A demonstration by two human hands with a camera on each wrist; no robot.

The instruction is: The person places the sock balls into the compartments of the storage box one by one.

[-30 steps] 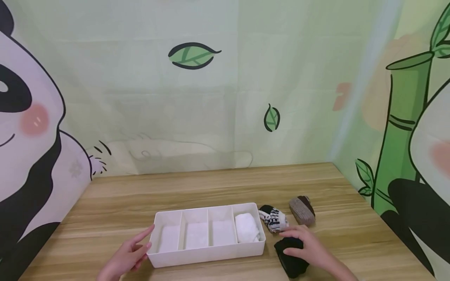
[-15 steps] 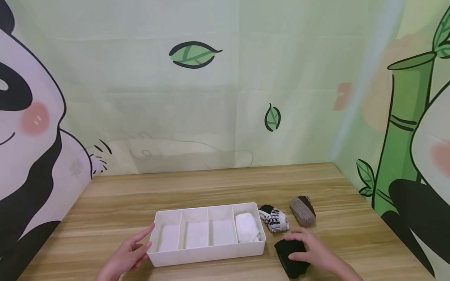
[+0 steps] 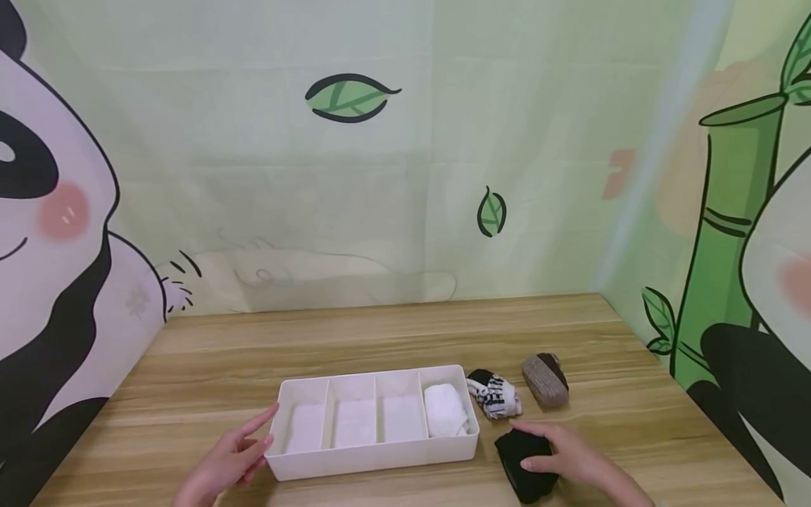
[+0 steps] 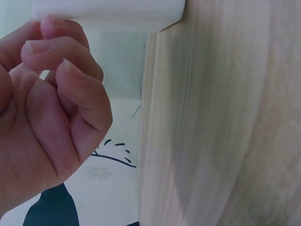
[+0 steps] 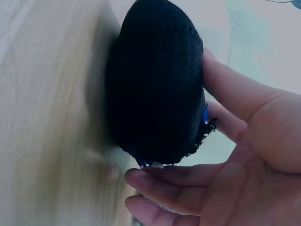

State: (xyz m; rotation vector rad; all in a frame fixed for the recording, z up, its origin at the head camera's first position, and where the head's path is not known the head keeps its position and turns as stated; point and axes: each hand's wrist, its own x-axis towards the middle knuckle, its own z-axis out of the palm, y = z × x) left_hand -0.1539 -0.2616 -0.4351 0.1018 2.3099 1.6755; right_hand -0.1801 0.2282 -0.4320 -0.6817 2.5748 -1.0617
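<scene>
Between the thumb and fingers of the right hand (image 3: 573, 458), the black sock (image 5: 155, 84) is held, just beside the white box (image 3: 374, 461). The box's far-left end is touched by the left hand (image 3: 224, 461), its lower fingers bent. One white sock (image 3: 445, 412) is already stowed; the black, patterned sock (image 3: 495, 394) and brown sock (image 3: 545, 380) are apparently left.

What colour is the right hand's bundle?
The bundle is mostly black, clearest in the right wrist view.
</scene>
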